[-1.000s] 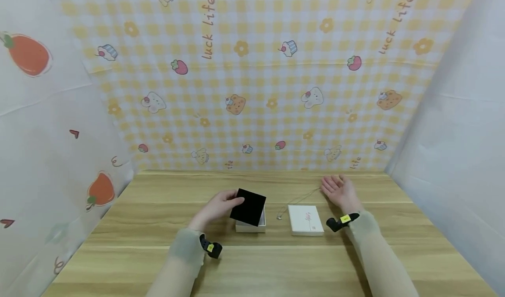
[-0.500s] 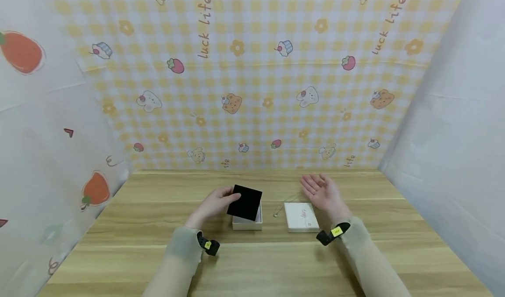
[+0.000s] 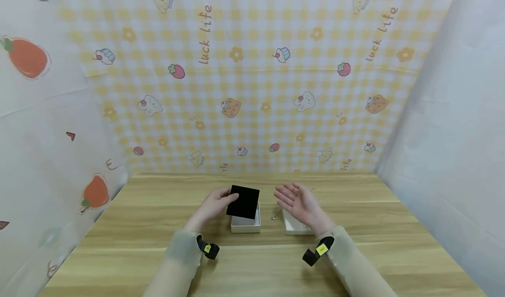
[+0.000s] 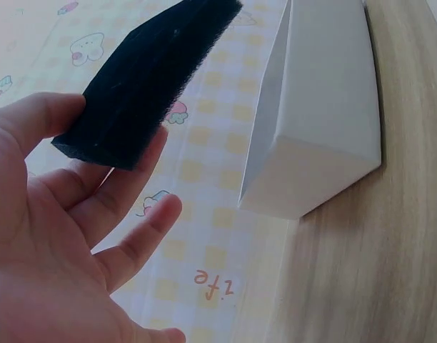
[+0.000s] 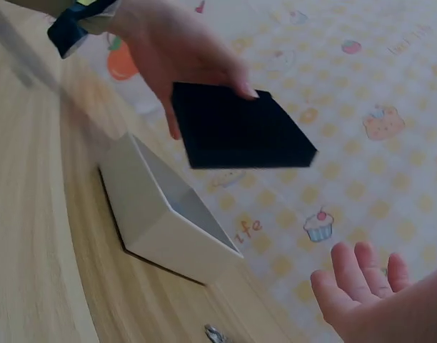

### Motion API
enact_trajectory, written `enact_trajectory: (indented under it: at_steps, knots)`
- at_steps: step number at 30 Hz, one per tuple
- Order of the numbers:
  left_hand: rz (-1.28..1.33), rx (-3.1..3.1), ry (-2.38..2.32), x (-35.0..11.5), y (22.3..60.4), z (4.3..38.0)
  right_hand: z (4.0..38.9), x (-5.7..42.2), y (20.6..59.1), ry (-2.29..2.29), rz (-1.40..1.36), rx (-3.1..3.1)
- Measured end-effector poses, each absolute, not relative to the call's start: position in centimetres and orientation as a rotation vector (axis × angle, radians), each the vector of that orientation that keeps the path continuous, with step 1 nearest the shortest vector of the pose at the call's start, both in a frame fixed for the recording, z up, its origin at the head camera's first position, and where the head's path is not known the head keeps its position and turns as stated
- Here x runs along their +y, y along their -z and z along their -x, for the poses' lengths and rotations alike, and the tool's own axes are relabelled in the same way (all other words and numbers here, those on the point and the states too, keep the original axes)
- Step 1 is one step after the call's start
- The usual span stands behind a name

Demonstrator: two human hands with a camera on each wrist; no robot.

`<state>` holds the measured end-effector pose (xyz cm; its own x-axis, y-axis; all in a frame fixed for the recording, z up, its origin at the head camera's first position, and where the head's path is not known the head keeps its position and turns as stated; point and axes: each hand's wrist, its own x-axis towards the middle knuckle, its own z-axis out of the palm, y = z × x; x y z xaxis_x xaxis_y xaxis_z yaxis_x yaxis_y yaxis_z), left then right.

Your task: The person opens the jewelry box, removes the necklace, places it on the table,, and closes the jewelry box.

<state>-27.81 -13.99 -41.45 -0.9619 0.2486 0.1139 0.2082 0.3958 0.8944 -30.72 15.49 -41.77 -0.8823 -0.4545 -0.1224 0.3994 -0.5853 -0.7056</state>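
My left hand pinches a square black foam pad by one edge, thumb on top. The pad is tilted above an open white box, overlapping its far part in the head view. In the left wrist view the foam is apart from the box's wall. My right hand is in the air, palm turned up and fingers extended, holding nothing. It partly covers a white lid. Beside the lid lies a necklace's small silver pendant; most of its chain is hidden behind the hand.
Everything lies on a wooden table. A yellow checked cloth rises behind it, with white cloth at both sides. Each wrist carries a black camera on a strap.
My right hand has moved left from beyond the lid to in front of it, nearer the box. The left hand still holds the foam pad over the box. The head view has shifted slightly.
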Motion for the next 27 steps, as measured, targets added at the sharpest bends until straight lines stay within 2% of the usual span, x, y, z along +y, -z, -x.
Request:
enact_trajectory:
  at_steps: [18, 27]
  knots:
    - [-0.332, 2.49, -1.872, -12.9, 40.4, 28.1, 29.8, 11.7, 40.7, 1.919, 0.452, 1.984]
    - [-0.29, 2.499, -1.885, -12.7, 40.2, 28.0, 30.1, 10.6, 40.1, 1.826, 0.464, 2.182]
